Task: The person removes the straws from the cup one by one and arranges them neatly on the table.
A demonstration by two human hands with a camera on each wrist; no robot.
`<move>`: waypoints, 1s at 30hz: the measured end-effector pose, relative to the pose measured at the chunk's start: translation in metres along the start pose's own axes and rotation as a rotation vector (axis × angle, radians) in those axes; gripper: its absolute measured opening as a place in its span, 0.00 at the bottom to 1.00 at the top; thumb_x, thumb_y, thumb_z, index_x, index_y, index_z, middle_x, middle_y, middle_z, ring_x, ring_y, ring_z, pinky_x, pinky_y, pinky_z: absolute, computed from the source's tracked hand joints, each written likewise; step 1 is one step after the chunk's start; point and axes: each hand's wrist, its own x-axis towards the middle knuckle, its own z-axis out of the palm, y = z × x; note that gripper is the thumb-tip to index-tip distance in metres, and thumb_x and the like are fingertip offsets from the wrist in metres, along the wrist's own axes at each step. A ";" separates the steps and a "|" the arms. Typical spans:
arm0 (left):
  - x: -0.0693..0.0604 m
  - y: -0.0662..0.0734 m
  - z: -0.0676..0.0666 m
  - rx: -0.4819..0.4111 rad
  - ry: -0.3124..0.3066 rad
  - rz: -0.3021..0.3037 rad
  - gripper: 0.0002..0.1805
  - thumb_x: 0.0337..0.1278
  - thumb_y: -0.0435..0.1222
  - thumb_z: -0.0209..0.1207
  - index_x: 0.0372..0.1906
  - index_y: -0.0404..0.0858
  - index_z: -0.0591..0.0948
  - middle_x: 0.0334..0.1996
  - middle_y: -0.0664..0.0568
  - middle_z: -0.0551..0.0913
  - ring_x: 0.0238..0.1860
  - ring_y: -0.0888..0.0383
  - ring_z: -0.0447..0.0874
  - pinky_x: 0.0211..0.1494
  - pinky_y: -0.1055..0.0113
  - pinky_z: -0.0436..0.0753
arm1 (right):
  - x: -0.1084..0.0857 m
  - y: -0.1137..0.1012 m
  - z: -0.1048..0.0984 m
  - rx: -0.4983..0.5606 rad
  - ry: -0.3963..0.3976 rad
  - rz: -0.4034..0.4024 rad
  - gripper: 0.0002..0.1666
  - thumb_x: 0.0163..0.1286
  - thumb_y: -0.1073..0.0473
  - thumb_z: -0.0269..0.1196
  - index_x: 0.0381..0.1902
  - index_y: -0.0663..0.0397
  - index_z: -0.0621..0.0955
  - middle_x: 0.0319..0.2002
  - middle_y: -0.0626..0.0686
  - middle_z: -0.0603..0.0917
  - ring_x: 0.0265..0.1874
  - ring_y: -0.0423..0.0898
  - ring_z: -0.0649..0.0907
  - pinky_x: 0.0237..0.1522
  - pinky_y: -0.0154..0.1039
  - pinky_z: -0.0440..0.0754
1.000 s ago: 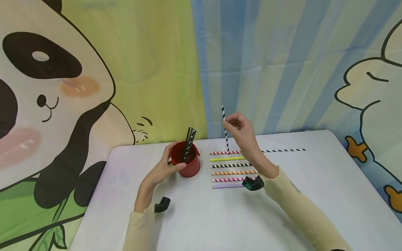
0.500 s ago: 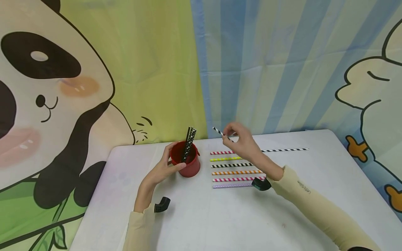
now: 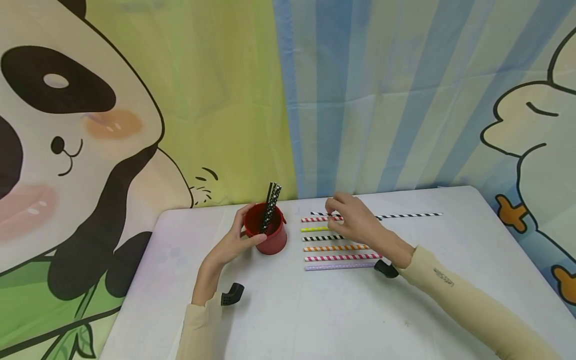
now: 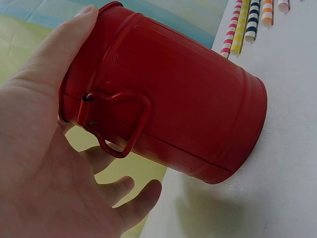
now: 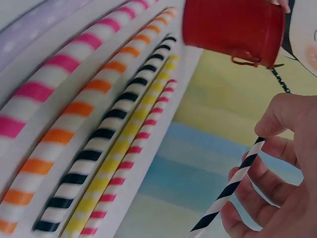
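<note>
Behind everything hangs a cartoon backdrop [image 3: 238,90], yellow-green and blue-striped, with a big panda [image 3: 90,130] on the left. In front of it is the white desk [image 3: 279,315]. Two cream sleeves [image 3: 477,305] reach over the desk. The left hand [image 3: 231,246] holds the red bucket [image 3: 273,245] by its rim, thumb on the near side; the right hand [image 3: 355,219] pinches a black-and-white striped straw [image 5: 229,190] between thumb and finger, just beyond the row. The bucket is mouth up, left of the row, with several dark patterned straws [image 3: 272,205] leaning inside. From far to near, the row runs red-striped straw [image 3: 317,219], yellow straw [image 3: 315,229], black-striped straw [image 3: 321,238], orange-striped straw [image 3: 336,248], pink-striped straw [image 3: 343,258] and lilac straw [image 3: 339,267]. Another black-and-white straw [image 3: 409,215] lies past the right hand. Whether the pinched straw touches the desk, I can't tell.
</note>
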 end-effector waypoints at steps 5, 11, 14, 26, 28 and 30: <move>-0.001 0.002 0.000 0.000 -0.001 -0.007 0.47 0.62 0.41 0.66 0.77 0.61 0.49 0.76 0.52 0.56 0.78 0.42 0.51 0.76 0.37 0.59 | -0.007 0.011 0.002 -0.114 -0.004 -0.065 0.06 0.61 0.63 0.59 0.35 0.47 0.76 0.31 0.47 0.73 0.29 0.45 0.69 0.32 0.40 0.67; -0.001 0.001 -0.001 0.000 0.000 -0.005 0.47 0.62 0.42 0.66 0.76 0.62 0.49 0.75 0.53 0.57 0.78 0.42 0.52 0.76 0.38 0.60 | -0.018 0.020 0.003 -0.175 -0.049 -0.045 0.06 0.62 0.62 0.61 0.36 0.47 0.77 0.33 0.47 0.74 0.30 0.46 0.71 0.36 0.42 0.71; 0.000 -0.001 -0.001 0.000 -0.004 -0.002 0.47 0.63 0.42 0.66 0.77 0.62 0.49 0.76 0.52 0.56 0.78 0.41 0.51 0.77 0.38 0.60 | -0.024 0.026 0.003 -0.191 -0.057 -0.036 0.06 0.61 0.62 0.61 0.36 0.47 0.77 0.33 0.47 0.74 0.30 0.46 0.71 0.35 0.41 0.71; 0.000 -0.001 -0.001 -0.007 -0.004 0.004 0.47 0.62 0.41 0.66 0.76 0.62 0.49 0.76 0.53 0.56 0.78 0.42 0.51 0.77 0.38 0.60 | -0.049 0.055 -0.008 -0.207 -0.074 0.022 0.07 0.61 0.62 0.65 0.37 0.47 0.79 0.34 0.48 0.75 0.33 0.48 0.73 0.35 0.42 0.70; 0.000 -0.001 -0.001 -0.006 -0.004 0.003 0.47 0.62 0.41 0.66 0.77 0.62 0.49 0.76 0.52 0.56 0.78 0.43 0.51 0.76 0.38 0.60 | -0.053 0.060 -0.010 -0.209 -0.072 0.028 0.08 0.61 0.62 0.65 0.37 0.47 0.79 0.34 0.48 0.76 0.33 0.47 0.73 0.35 0.42 0.70; 0.000 -0.001 -0.001 -0.006 -0.003 0.002 0.47 0.62 0.42 0.66 0.77 0.62 0.49 0.76 0.52 0.56 0.78 0.43 0.51 0.76 0.38 0.61 | -0.057 0.065 -0.013 -0.209 -0.069 0.031 0.08 0.61 0.63 0.66 0.37 0.47 0.79 0.34 0.48 0.76 0.33 0.47 0.73 0.35 0.42 0.70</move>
